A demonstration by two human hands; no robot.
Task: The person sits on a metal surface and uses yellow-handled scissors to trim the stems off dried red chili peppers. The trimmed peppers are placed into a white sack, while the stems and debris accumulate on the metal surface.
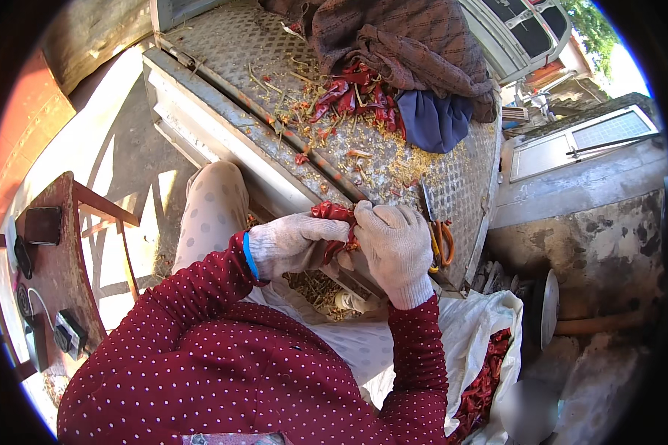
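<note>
In white knit gloves, both hands meet over the near edge of a metal truck bed (250, 139). My left hand (295, 242) grips a dried red chili pepper (332, 211). My right hand (395, 242) is closed against the pepper's right side, its fingertips hidden. Just right of it, scissors with orange handles (445, 245) lie on the bed. Farther back is a pile of dried red chilies (362, 100), partly under a brown cloth (401, 44) and beside a dark blue cloth (437, 119). Yellow seeds and stems are scattered around.
A white woven sack (512, 317) holding red chilies (484, 384) stands at lower right. A wooden stool or bench (78, 267) at left carries a phone (43, 225) and small devices. Stems litter the ground between the legs. A stained wall (584, 239) stands at right.
</note>
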